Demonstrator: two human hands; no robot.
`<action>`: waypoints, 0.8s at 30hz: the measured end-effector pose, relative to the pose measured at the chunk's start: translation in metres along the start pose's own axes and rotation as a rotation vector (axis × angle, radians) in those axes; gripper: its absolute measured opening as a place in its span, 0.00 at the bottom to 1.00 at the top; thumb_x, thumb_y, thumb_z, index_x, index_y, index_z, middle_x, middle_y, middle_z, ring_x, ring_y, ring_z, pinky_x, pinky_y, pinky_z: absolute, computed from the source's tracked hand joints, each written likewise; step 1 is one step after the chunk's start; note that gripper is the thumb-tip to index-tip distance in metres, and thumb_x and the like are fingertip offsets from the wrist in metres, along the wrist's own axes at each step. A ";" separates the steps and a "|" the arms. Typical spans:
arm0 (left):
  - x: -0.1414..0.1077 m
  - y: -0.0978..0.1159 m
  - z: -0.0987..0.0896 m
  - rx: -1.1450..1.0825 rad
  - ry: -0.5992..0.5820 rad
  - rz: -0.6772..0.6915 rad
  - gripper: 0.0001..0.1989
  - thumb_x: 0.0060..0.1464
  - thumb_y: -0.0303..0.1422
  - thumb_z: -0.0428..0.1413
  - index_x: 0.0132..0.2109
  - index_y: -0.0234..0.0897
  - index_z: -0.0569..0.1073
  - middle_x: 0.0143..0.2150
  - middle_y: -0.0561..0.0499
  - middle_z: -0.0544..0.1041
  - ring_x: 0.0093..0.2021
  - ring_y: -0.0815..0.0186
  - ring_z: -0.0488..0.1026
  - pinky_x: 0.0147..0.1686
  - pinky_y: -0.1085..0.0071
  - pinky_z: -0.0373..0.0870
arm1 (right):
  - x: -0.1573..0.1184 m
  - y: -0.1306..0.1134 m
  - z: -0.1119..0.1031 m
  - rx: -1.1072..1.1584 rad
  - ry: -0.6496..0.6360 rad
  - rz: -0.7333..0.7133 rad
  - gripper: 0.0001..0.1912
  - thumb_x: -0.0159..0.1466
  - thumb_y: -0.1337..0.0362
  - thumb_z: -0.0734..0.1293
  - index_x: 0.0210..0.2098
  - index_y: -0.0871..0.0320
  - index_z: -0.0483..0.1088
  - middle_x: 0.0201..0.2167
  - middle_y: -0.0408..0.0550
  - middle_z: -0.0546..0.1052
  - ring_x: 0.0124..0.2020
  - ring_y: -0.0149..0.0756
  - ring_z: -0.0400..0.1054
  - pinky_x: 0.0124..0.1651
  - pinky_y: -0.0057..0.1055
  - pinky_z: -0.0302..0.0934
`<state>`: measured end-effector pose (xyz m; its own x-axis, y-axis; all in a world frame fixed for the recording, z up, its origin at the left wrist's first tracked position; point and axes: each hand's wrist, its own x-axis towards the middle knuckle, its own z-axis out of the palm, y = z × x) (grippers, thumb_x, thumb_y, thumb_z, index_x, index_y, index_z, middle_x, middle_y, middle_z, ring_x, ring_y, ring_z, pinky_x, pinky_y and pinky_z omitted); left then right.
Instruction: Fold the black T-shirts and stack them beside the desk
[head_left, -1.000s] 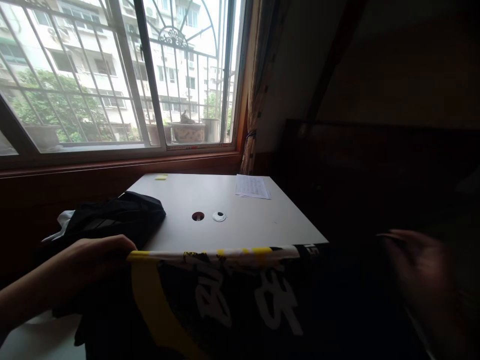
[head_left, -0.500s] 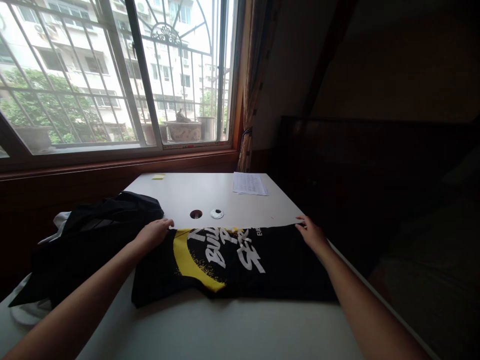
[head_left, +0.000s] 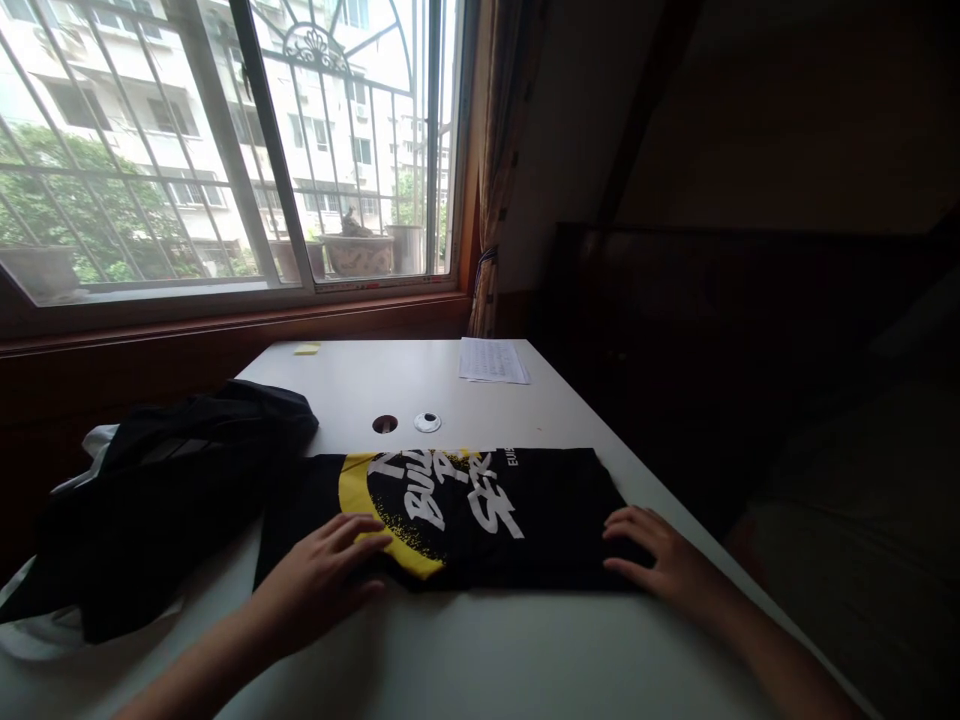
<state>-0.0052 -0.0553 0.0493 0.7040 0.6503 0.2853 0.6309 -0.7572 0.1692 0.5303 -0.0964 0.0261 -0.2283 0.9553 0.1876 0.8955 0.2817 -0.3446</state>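
Black printed garment (head_left: 555,510) lies across the white table (head_left: 450,660), lower centre of frame; left hand (head_left: 330,560) and right hand (head_left: 664,555) at its edges, fingers loosely spread, whether touching I can't tell.

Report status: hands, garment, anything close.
Left hand open at black garment, near edge; right hand open, right end. Garment folded flat on white table. Dark clothing heap close, left side.

Left hand (head_left: 328,568) and right hand (head_left: 663,560) bare, slim fingers (head_left: 366,523); left forearm (head_left: 217,655) and right forearm (head_left: 757,640) slender, uncovered as far as visible.
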 end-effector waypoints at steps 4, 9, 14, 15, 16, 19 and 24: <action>-0.007 0.007 0.016 0.060 -0.001 0.070 0.24 0.63 0.30 0.57 0.65 0.43 0.68 0.60 0.45 0.75 0.58 0.55 0.73 0.57 0.56 0.75 | -0.031 0.020 0.007 -0.043 0.037 -0.019 0.15 0.65 0.51 0.70 0.50 0.44 0.76 0.52 0.47 0.76 0.53 0.46 0.73 0.55 0.45 0.71; -0.025 -0.026 0.012 0.085 0.046 0.067 0.22 0.65 0.24 0.51 0.63 0.44 0.71 0.57 0.47 0.78 0.55 0.59 0.76 0.54 0.63 0.77 | -0.042 0.043 0.006 -0.069 0.113 -0.142 0.13 0.69 0.58 0.65 0.51 0.46 0.76 0.49 0.46 0.79 0.50 0.44 0.75 0.54 0.42 0.72; -0.057 -0.056 -0.010 0.100 -0.012 0.016 0.28 0.62 0.19 0.47 0.63 0.46 0.71 0.57 0.50 0.79 0.53 0.62 0.78 0.51 0.68 0.78 | -0.042 0.051 0.007 -0.129 0.168 -0.196 0.13 0.68 0.61 0.65 0.51 0.47 0.76 0.47 0.46 0.80 0.48 0.43 0.76 0.52 0.41 0.73; -0.062 -0.061 -0.014 0.100 -0.008 0.003 0.29 0.61 0.18 0.46 0.63 0.47 0.72 0.56 0.50 0.80 0.51 0.62 0.80 0.49 0.69 0.79 | -0.042 0.052 0.007 -0.131 0.176 -0.198 0.13 0.68 0.61 0.65 0.50 0.47 0.76 0.47 0.46 0.80 0.48 0.43 0.76 0.51 0.41 0.73; -0.067 -0.065 -0.018 0.094 -0.001 -0.005 0.29 0.61 0.18 0.45 0.63 0.48 0.72 0.55 0.51 0.80 0.50 0.63 0.81 0.48 0.70 0.79 | -0.041 0.052 0.005 -0.129 0.189 -0.203 0.12 0.68 0.61 0.65 0.50 0.48 0.76 0.46 0.46 0.80 0.48 0.43 0.76 0.51 0.41 0.73; -0.075 -0.075 -0.029 0.052 -0.005 -0.013 0.27 0.63 0.22 0.47 0.63 0.50 0.72 0.55 0.53 0.80 0.50 0.62 0.81 0.48 0.70 0.79 | -0.039 0.049 -0.002 -0.114 0.239 -0.222 0.11 0.69 0.61 0.65 0.49 0.48 0.76 0.44 0.45 0.80 0.47 0.42 0.76 0.51 0.40 0.72; -0.075 -0.078 -0.032 0.015 -0.054 -0.040 0.25 0.65 0.26 0.51 0.64 0.54 0.70 0.58 0.54 0.78 0.55 0.62 0.78 0.52 0.69 0.77 | -0.036 0.033 -0.014 -0.079 0.317 -0.166 0.07 0.69 0.59 0.65 0.44 0.49 0.75 0.43 0.47 0.80 0.46 0.42 0.76 0.49 0.38 0.72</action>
<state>-0.1174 -0.0468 0.0452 0.6947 0.6824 0.2274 0.6632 -0.7300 0.1649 0.5735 -0.1228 0.0213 -0.2545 0.8186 0.5149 0.8858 0.4110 -0.2156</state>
